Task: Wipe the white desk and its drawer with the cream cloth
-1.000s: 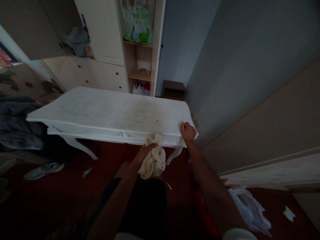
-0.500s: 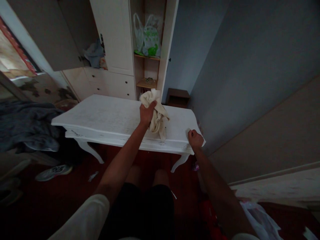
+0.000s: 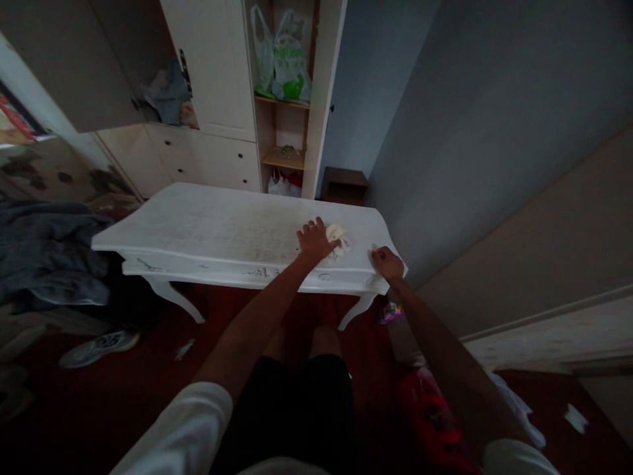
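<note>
A crumpled cream cloth (image 3: 337, 237) lies on the right half of the white table (image 3: 208, 221), low and bunched. My left hand (image 3: 315, 241) rests at the cloth's left side, its fingers spread and the thumb against the cloth. Part of the cloth is hidden behind that hand. At the table's right front corner, my right hand (image 3: 388, 265) is closed in a fist near the edge. A small pale patch shows by its fingers, too unclear to name. Dark smudges mark the tabletop left of the cloth.
Behind the table stands a white wardrobe (image 3: 212, 72) with an open door and a plastic bag (image 3: 291, 66) on a shelf. Dark clothes (image 3: 54, 244) are piled at left. A shoe (image 3: 99, 348) lies on the floor; a red bag (image 3: 435, 415) sits at lower right.
My left hand has moved right and down with the cloth, from gripping it raised to spread fingers beside it on the tabletop. My right hand stays at the corner. The view has tilted slightly.
</note>
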`<state>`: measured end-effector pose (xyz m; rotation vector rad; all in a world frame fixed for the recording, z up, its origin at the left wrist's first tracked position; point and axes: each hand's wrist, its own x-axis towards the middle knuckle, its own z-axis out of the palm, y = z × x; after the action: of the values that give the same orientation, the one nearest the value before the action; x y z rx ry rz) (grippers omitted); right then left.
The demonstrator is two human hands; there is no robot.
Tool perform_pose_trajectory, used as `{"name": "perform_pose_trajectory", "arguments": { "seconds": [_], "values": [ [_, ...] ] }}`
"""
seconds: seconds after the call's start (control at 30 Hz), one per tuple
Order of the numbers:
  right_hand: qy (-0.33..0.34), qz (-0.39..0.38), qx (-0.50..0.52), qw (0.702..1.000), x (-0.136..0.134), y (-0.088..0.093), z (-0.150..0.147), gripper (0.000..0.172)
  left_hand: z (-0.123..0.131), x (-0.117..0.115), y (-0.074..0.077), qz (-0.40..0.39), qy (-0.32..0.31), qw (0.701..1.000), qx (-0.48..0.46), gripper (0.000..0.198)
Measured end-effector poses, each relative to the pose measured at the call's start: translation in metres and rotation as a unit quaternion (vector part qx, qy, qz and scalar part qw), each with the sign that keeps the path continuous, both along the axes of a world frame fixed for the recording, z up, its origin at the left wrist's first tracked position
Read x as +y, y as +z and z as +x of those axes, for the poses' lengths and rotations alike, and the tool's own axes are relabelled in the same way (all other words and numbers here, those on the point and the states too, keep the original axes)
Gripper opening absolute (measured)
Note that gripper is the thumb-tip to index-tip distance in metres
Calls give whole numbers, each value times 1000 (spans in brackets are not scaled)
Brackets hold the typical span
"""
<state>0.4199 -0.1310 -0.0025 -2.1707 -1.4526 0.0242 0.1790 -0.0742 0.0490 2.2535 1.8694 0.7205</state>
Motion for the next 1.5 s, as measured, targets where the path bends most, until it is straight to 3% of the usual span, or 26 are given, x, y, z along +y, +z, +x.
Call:
{"name": "perform_pose_trajectory", "arguments": {
  "seconds": [0.13, 0.27, 0.37, 0.47, 0.53, 0.57, 0.63, 0.73, 0.8, 0.9, 0.97, 1.1, 1.27, 1.37, 1.5],
  "values": [
    [79, 76, 105, 988, -5, 13, -12, 63, -2, 14, -2, -92, -60, 987, -122, 108],
    [248, 136, 57, 958, -8, 35, -55, 95, -11, 25, -5, -134, -93, 940, -301, 92],
    [307, 68, 2, 949, 2, 46, -93, 111, -23, 23, -8, -92, -56, 899, -425, 57],
    [297, -30, -4, 954, 19, 46, -121, 127, -43, 10, -11, -31, 28, 863, -503, 16],
    [273, -85, -4, 958, 31, 41, -133, 132, -59, -8, -17, -11, 63, 849, -525, 13],
    [260, -101, -5, 960, 37, 39, -137, 132, -67, -20, -22, -5, 74, 841, -536, 13],
    [243, -102, -4, 965, 46, 35, -142, 127, -79, -48, -36, 6, 86, 788, -610, 12],
    [255, -61, 0, 965, 55, 34, -144, 107, -87, -94, -71, -23, 143, 727, -672, 10],
    [254, -31, -6, 967, 57, 35, -142, 92, -85, -118, -97, -132, 179, 682, -697, 8],
    [215, 2, -28, 976, 56, 35, -132, 78, -77, -138, -128, -234, 178, 654, -696, 8],
    [188, 15, -41, 981, 55, 33, -121, 73, -71, -141, -141, -289, 165, 636, -696, 8],
    [124, 49, -24, 991, 56, 22, -88, 68, -65, -130, -149, -373, 129, 588, -707, 7],
    [58, 141, 127, 980, 58, 4, -50, 53, -65, -99, -145, -468, 76, 517, -713, 19],
    [53, 158, 149, 975, 56, -3, -42, 50, -59, -83, -141, -511, 50, 480, -711, 29],
    [60, 188, 182, 963, 53, -5, -43, 48, -42, -69, -136, -551, 21, 456, -698, 30]
  ]
}}
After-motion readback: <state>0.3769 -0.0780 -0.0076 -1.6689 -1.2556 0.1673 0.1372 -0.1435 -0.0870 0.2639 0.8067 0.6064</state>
